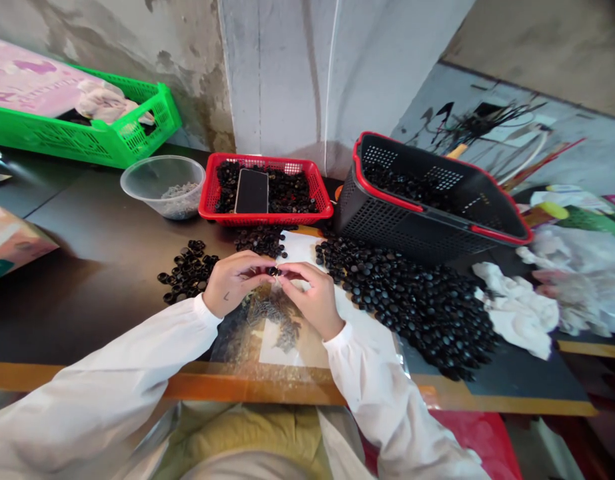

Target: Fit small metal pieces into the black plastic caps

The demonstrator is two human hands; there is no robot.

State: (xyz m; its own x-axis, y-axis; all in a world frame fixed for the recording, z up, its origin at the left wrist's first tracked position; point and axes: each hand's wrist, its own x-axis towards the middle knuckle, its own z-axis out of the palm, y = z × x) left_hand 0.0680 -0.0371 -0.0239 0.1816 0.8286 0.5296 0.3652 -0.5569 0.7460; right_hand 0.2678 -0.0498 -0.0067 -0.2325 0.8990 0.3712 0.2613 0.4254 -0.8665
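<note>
A small black round part (273, 271) is pinched between my two hands above the middle of the work area. My left hand (236, 281) grips it from the left and my right hand (312, 293) from the right, fingertips nearly meeting. Beneath them, small metal pieces (272, 315) lie scattered on a clear sheet and white paper (297, 248). A large heap of black round parts (417, 300) spreads to the right of my right hand. Beside my left hand sits a smaller pile of black parts (187, 270), and another cluster (260, 240) lies just beyond.
Behind the hands stand a clear bowl (162, 175) with metal pieces, a red basket (267, 219) of black parts with a phone (252, 192) on top, and a tall black basket (387, 223). A green crate (102, 143), a box (17, 243) and crumpled white cloth (520, 310) flank them.
</note>
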